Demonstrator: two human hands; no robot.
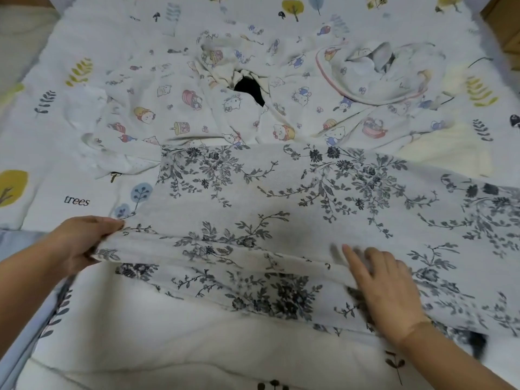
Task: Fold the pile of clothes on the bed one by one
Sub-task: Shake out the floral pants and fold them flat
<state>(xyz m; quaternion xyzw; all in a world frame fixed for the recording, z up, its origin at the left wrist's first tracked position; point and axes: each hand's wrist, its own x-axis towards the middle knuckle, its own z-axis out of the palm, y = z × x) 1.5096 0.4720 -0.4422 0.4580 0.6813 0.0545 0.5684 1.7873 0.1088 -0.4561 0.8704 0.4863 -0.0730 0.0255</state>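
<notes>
Both hands are laid on the floral garment: its folded edge at 9 o'clock is gripped by the left hand, while the right hand is pressed flat, fingers straight, at 5 o'clock. The bed sheet lies beneath. At 12 o'clock the cartoon-print clothes pile is heaped.

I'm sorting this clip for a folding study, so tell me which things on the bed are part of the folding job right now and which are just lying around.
In the job:
- floral garment, spread flat
- left hand, fingers gripping its edge
- right hand, flat on the cloth
- cartoon-print clothes piled behind, waiting

Lying about:
- tree-print bedsheet
- cardboard box, far corner
</notes>
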